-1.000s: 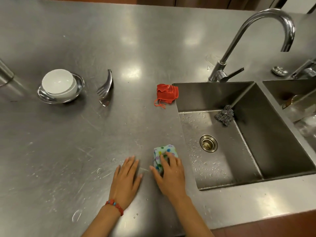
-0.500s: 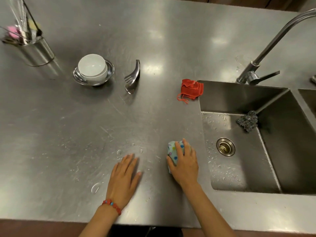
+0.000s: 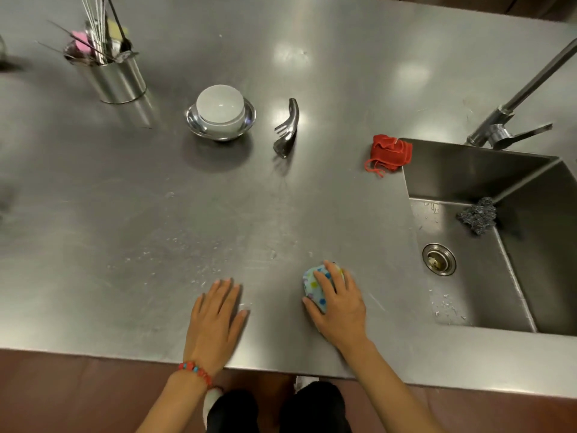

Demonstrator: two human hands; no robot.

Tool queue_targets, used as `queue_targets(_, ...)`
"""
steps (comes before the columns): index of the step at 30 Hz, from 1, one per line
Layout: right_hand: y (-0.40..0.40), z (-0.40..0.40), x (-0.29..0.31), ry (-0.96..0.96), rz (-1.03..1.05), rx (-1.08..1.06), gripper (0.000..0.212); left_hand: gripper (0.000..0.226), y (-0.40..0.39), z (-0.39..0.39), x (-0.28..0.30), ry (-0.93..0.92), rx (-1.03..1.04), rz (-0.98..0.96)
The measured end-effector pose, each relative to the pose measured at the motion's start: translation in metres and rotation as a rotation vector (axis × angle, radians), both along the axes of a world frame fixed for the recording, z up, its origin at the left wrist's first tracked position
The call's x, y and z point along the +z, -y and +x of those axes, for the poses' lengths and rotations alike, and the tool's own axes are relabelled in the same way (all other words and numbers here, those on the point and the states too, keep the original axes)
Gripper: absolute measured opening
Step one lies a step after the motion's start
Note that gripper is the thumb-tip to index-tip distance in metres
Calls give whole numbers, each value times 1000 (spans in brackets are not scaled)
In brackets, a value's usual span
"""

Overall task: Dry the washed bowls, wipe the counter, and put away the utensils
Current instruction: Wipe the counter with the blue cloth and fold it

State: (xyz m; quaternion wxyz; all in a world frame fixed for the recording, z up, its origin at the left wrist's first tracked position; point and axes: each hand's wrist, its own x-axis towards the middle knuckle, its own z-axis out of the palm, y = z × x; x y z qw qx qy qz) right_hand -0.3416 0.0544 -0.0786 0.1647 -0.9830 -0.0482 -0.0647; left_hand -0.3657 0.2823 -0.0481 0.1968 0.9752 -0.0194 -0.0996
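My right hand [image 3: 338, 303] grips a folded light-blue cloth with coloured dots [image 3: 313, 287] and holds it down on the steel counter [image 3: 140, 220] near the front edge. My left hand [image 3: 215, 320] lies flat on the counter beside it, fingers straight, a red bead bracelet on the wrist. Farther back a white bowl [image 3: 220, 109] sits upside down in a steel bowl [image 3: 195, 121]. A metal fork and spoon [image 3: 287, 128] lie together right of the bowls. A steel utensil holder [image 3: 114, 75] with several utensils stands at the back left.
A crumpled red cloth [image 3: 390, 151] lies at the sink's corner. The sink [image 3: 462, 182] on the right has a steel scrubber [image 3: 477, 215] and a drain [image 3: 438, 259] in it, with the tap [image 3: 512, 120] behind. Water droplets dot the counter in front of my left hand.
The view has swung left and down, bringing the utensil holder and the counter's front edge into sight. My right hand with the cloth has slid a little left, away from the sink.
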Motion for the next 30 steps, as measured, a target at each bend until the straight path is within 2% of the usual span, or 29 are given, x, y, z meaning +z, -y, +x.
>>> queue_targets(9,-100,-21,5,3,-24,170,47,76,-109,-15,-10,-53,-66,102)
queue_targets(12,-117,-28,14,-10,-32,-73,56,77,-128,-20,-15,-81,-91,121)
queue_targets(15,-145,-29,16,-78,75,-379,68,75,-138,-24,-17,-113,-107,125)
queue_targets(18,-163,-19,16,-149,82,-530,73,75,-143,-27,-18,-136,-107,120)
queue_targets(20,-164,-19,13,-94,27,-479,61,74,-147,-29,-20,-145,-100,124)
queue_targets(22,-163,-29,7,-33,16,-322,51,73,-153,-32,-21,-161,-85,125)
queue_targets(25,-163,-52,-2,-7,14,-94,46,72,-158,-36,-24,-171,-58,130)
queue_targets(30,-150,-38,-7,-10,-76,20,47,71,-157,-37,-27,-166,-36,133)
